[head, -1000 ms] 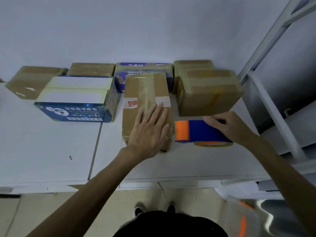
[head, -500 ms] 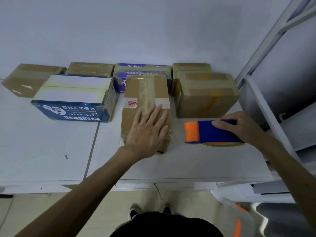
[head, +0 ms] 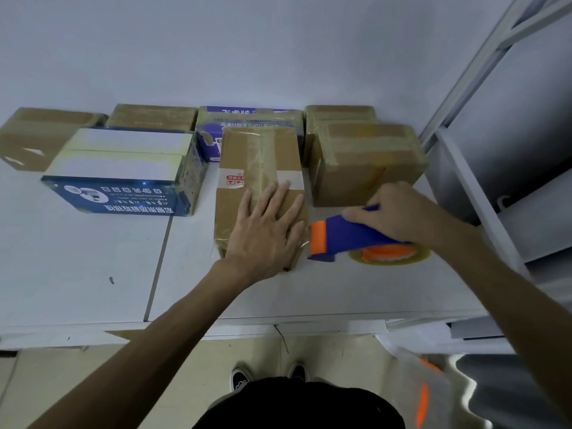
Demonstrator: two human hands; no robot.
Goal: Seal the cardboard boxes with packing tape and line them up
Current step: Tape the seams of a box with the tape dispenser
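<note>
Lying lengthwise in the middle of the white table (head: 77, 274), the long brown cardboard box (head: 257, 156), clear tape down its top and a white label strip across it, was pinned flat under the left hand (head: 266, 235). That hand was palm down, fingers straight and spread over the near half, gripping nothing. Just to the right, the right hand (head: 399, 212) had its fingers curled over the blue-and-orange tape dispenser (head: 340, 236), holding it firmly. The dispenser's orange front end sat right at the box's near right corner, and its yellowish tape roll (head: 391, 257) rested on the tabletop. Close beside the box's far right side stood a squat brown taped carton (head: 368, 168). Over on the left lay a blue box with a white top and printed lettering (head: 123, 174). Behind them, a row of brown boxes (head: 151, 116) and a purple printed box (head: 250, 119) lined the pale wall. A white metal rack (head: 464, 193) stood at the right.
</note>
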